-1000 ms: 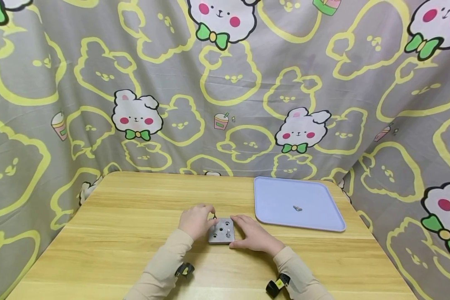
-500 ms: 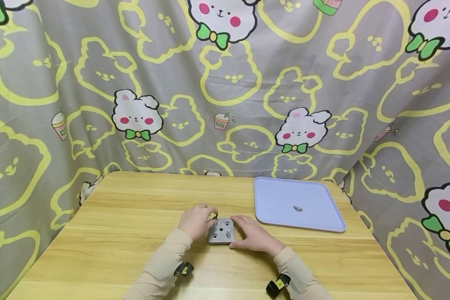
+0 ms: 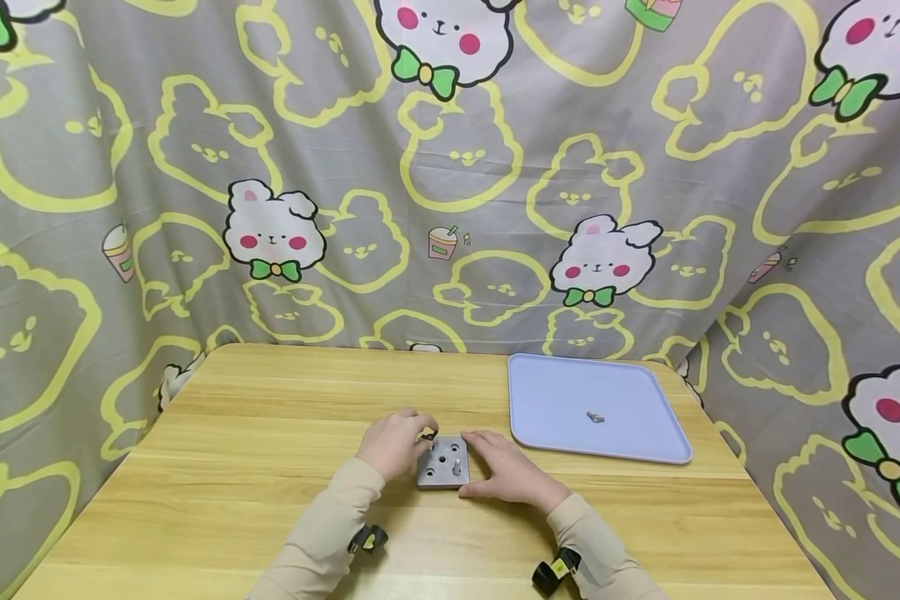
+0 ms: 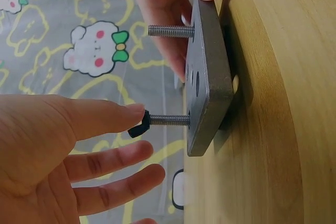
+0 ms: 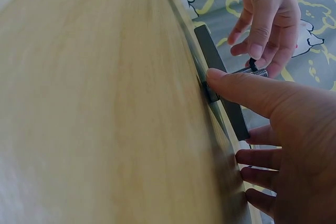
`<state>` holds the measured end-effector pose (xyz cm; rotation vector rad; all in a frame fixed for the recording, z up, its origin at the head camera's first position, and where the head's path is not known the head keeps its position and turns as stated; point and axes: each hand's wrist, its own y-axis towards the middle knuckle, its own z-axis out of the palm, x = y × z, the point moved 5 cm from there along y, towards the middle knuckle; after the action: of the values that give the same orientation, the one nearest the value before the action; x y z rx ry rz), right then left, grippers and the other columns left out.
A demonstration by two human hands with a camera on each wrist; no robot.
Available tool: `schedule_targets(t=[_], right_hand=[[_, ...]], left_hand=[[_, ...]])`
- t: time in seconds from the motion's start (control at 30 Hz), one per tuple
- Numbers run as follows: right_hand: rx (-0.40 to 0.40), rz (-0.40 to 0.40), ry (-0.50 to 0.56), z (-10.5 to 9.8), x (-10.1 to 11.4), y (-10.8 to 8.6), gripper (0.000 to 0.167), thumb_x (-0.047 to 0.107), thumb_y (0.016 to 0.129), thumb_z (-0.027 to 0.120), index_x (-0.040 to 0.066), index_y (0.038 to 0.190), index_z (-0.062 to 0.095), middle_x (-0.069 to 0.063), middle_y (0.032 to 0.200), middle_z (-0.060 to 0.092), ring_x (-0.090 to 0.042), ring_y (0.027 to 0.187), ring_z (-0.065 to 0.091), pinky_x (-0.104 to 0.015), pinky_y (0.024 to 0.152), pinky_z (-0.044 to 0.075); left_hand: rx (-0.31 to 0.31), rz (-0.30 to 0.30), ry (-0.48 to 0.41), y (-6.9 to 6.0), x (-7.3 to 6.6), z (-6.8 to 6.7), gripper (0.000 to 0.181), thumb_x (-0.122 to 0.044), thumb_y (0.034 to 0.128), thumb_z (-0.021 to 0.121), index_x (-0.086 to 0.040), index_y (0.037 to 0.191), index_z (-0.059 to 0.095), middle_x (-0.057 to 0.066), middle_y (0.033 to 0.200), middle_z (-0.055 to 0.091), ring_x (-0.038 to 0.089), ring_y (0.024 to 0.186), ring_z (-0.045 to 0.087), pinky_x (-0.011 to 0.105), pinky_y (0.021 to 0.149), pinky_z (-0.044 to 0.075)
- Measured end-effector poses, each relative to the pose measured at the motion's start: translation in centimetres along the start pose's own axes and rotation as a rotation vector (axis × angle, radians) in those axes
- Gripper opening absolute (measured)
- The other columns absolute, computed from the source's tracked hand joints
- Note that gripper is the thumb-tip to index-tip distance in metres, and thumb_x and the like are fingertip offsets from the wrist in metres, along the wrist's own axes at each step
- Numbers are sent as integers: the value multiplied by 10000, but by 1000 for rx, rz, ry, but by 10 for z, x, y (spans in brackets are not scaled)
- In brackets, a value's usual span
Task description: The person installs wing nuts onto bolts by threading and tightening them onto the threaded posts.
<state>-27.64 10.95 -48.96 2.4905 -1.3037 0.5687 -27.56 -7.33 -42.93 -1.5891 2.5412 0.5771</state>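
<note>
A square grey metal plate (image 3: 442, 475) with several holes lies on the table between the hands. Two threaded bolts stand up out of it, one the bare bolt (image 4: 170, 31), the other at the far left corner with a black wing nut (image 4: 139, 125) at its top. My left hand (image 3: 392, 443) pinches this wing nut, thumb on its near side; its other fingers spread free below in the left wrist view. With thumb and fingers at opposite edges, my right hand (image 3: 512, 471) grips the plate's right side. The left index finger is mostly hidden behind the thumb.
A light blue tray (image 3: 547, 383) stands at the back right, with a few small metal pieces (image 3: 596, 417) in it. A patterned curtain (image 3: 345, 167) hangs behind the wooden table (image 3: 270, 500). Black wrist cameras sit on both forearms.
The black wing nut has turned a little between the left fingertips, which have shifted slightly. The plate, right hand and tray have stayed in place.
</note>
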Motion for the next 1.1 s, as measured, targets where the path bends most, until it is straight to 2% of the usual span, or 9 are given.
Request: schedule_targets(t=[0.27,0.67,1.1], right_hand=[[8,6,7,0,-1,0,940,557,762,744,80,1483,377,-163,1481,451,-367,1362,428,-558,1134,349],[3,2,9,0,-1,0,940,559,762,743,79,1483,378,-151,1469,464,-353,1352,439,-545,1130,359],[4,5,14,0,-1,0,934,562,763,740,86,1482,381,-159,1477,456,-366,1361,427,-557,1133,350]], left_hand=[[50,-65,-82,1,6,1,317,-235,839,747,-168,1137,660,65,1040,713,236,883,686,404,731,562],[49,-68,-107,3,13,3,168,-221,816,764,-156,946,678,36,945,695,203,812,652,366,683,538],[17,-85,-122,4,17,10,117,-259,827,760,-187,852,672,-12,896,661,154,765,616,320,615,490]])
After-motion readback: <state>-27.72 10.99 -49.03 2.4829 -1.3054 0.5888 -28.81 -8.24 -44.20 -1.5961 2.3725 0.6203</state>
